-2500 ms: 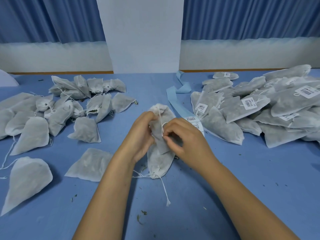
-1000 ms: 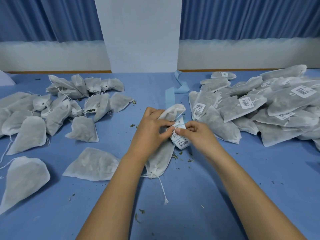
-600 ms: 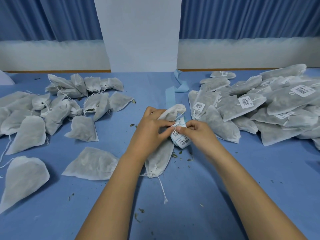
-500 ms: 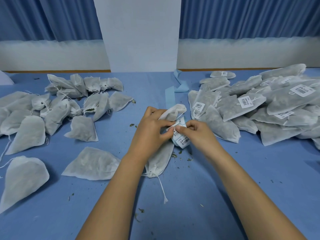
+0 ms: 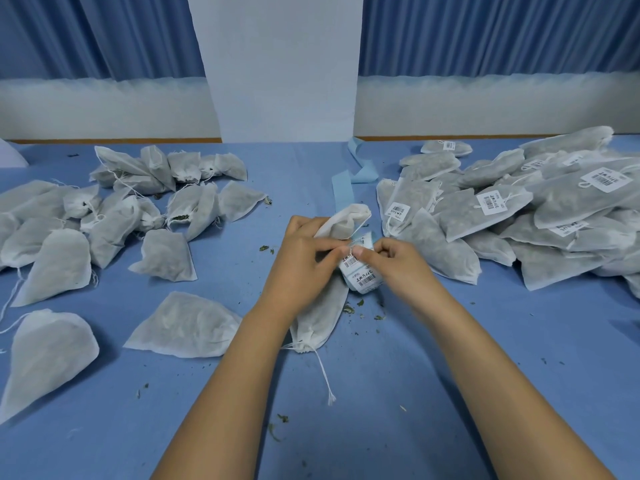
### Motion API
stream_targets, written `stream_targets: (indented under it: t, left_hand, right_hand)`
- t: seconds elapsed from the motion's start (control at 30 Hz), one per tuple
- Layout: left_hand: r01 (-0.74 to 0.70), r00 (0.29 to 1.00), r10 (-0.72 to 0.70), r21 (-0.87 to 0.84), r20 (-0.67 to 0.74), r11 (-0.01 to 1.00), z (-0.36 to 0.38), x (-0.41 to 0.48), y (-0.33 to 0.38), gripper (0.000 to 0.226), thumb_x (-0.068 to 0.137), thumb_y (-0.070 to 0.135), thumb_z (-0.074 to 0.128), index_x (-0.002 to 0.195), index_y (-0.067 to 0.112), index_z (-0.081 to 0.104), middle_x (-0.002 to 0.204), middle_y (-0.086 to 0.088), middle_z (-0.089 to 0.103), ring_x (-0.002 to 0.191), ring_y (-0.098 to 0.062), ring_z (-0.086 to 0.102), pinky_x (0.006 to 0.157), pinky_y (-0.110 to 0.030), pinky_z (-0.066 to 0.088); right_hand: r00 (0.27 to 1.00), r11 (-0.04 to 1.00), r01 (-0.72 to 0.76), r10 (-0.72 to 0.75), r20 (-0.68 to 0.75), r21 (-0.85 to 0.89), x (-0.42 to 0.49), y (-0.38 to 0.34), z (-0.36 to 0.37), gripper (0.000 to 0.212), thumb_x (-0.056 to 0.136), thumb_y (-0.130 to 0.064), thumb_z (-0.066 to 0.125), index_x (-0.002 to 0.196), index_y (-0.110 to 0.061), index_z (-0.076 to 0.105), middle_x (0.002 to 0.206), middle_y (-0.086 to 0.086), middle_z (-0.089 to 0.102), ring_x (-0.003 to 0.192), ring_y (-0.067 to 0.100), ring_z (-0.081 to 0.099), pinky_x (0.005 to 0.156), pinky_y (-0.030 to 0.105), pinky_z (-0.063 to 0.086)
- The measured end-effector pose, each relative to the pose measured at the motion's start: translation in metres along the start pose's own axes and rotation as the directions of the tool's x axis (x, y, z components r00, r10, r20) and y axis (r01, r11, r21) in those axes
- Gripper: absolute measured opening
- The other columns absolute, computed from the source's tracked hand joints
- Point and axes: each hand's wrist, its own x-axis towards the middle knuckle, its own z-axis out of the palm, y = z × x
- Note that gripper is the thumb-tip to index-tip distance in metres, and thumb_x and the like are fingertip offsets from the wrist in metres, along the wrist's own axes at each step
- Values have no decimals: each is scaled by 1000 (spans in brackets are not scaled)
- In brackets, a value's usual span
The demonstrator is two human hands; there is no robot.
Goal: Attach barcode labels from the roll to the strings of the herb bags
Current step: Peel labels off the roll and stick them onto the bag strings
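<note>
Work has moved from the bag to the label. Two and a half seconds ago both hands were busy at the upper part of the herb bag (image 5: pixel 322 317), and the label roll (image 5: pixel 362 280) lay on the counter (image 5: pixel 519 358) behind them. Now the left hand (image 5: pixel 304 268) and the right hand (image 5: pixel 398 268) meet over this roll, just right of the frame's centre. Both have curled fingers, and thumb and forefinger pinch the top barcode label (image 5: pixel 349 261). The bag's string seems to run between the tips, but it is too thin to be sure. In the last second almost nothing shifted, so I judge the label is being pressed closed around the string. The bag lies under the left hand. Labelled bags (image 5: pixel 485 216) are piled at the right, unlabelled bags (image 5: pixel 121 216) at the left
</note>
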Motion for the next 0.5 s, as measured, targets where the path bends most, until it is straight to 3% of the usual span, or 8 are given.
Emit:
stream_targets:
  t: [0.07, 0.13, 0.23, 0.3, 0.37, 0.4, 0.5]
  left_hand:
    - [124, 991, -128, -111, -32, 986, 1, -1, 2, 13, 89, 13, 67, 91, 18, 79, 97, 26, 59, 101, 1, 40, 84, 1, 27]
    - [218, 965, -239, -172, -107, 961, 2, 0, 6, 17, 89, 12, 65, 81, 18, 79, 81, 19, 59, 97, -5, 43, 79, -2, 31]
    - [318, 859, -417, -329, -297, 889, -4, 3, 6, 27, 90, 13, 64, 68, 26, 74, 68, 11, 56, 90, -18, 49, 79, -23, 40]
    - [297, 779, -482, -442, -400, 847, -14, 4, 4, 30, 91, 16, 64, 68, 33, 72, 71, 7, 61, 88, -19, 54, 80, -28, 44]
    - [246, 760, -465, -462, -453, 852, -20, 2, 6, 26, 90, 17, 65, 76, 38, 71, 85, -3, 67, 90, -10, 55, 83, -23, 45]
    - [222, 773, -434, -443, -462, 868, -20, 1, 8, 24, 90, 18, 65, 79, 38, 71, 88, -3, 66, 89, -5, 54, 82, -19, 44]
    - [172, 842, -328, -363, -429, 916, -12, -2, 15, 18, 90, 20, 68, 89, 37, 72, 81, 16, 58, 95, -9, 52, 82, -13, 41]
  right_hand:
    - [1000, 1000, 13, -13, 26, 0, -1, -1, 0, 23, 88, -25, 68, 72, -12, 57, 51, -15, 58, 45, -5, 49, 46, 9, 35]
    - [999, 1000, 9, -9, 45, -11, -2, -2, -1, 19, 88, -23, 67, 75, -13, 59, 58, -13, 63, 51, -2, 55, 52, 12, 40]
    - [999, 1000, -23, 23, 36, -3, -3, -2, -4, 23, 90, -24, 65, 71, -14, 58, 53, -16, 61, 50, -3, 55, 51, 11, 40]
    - [996, 995, -76, 78, -32, 60, -1, -2, -5, 26, 91, -26, 63, 76, -5, 62, 65, -10, 69, 64, 6, 65, 58, 17, 49]
    - [984, 983, -131, 145, -106, 127, 1, -3, -5, 37, 91, -28, 63, 94, 9, 63, 87, 9, 73, 83, 24, 69, 75, 31, 53]
    - [979, 981, -144, 160, -124, 132, 3, -2, -5, 42, 90, -29, 64, 96, 12, 60, 89, 13, 72, 84, 25, 68, 71, 29, 50]
    - [979, 994, -108, 108, -175, 8, 1, -3, -4, 41, 89, -36, 64, 93, 5, 56, 90, 16, 66, 84, 21, 59, 69, 30, 44]
